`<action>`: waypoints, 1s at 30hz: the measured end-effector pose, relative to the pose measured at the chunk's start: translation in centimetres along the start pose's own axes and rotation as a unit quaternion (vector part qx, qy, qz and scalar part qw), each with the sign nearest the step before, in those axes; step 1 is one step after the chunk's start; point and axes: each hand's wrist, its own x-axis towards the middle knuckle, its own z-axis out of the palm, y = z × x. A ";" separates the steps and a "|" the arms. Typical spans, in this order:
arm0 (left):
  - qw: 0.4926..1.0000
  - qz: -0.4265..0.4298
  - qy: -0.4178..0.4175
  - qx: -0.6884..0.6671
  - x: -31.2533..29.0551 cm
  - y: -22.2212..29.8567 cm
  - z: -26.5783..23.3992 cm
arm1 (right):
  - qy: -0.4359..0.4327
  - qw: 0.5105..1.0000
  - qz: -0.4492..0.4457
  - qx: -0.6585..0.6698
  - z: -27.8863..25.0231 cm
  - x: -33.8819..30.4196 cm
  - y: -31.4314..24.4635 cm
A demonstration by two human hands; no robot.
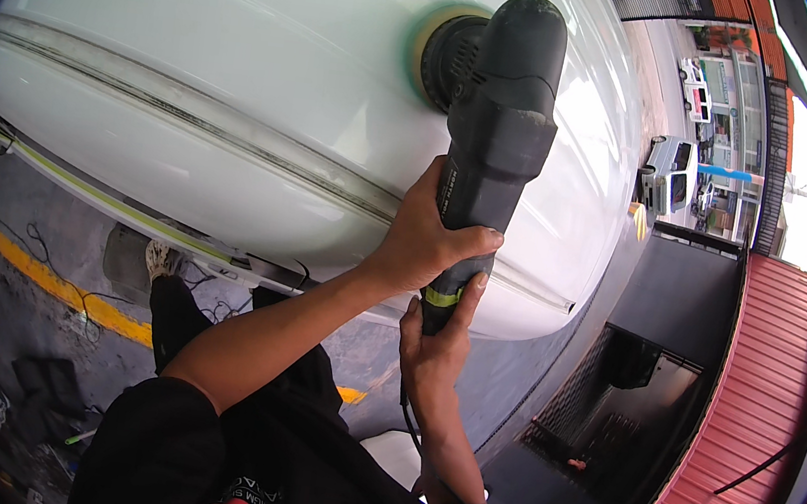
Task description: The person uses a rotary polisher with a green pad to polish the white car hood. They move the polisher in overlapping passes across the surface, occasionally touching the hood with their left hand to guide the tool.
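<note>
A black power polisher [503, 113] is held in both my hands, its head toward the far side. The rim of its yellow-green pad [421, 43] lies against the white vehicle body [250, 22]; the pad's face is hidden. My left hand [422, 239] is closed around the middle of the polisher's body, thumb across the top. Nearer to me, my right hand [437, 347] grips the rear end by a yellow-green band. A dark cord [409, 416] hangs from that end beside my right wrist. Light reflections streak the glossy white panel.
A dark trim groove [189, 115] runs along the white body. Below lies a grey floor with a yellow line [57, 280], loose cables [41, 253] and my shoe [161, 261]. To the right are a red corrugated roof [725, 423], a dark gate [607, 398] and parked vehicles [670, 174].
</note>
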 end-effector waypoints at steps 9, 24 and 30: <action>0.998 -0.031 -0.036 -0.029 0.2 -6.6 1.7 | -0.022 0.995 0.092 -0.026 0.4 -3.3 4.0; 0.999 -0.032 -0.010 -0.011 -0.4 -5.0 1.9 | -0.034 0.996 0.081 -0.007 -0.3 -3.3 3.8; 1.000 0.011 0.016 -0.021 -0.7 -1.6 1.1 | -0.044 0.998 0.026 0.030 -1.0 -1.1 1.6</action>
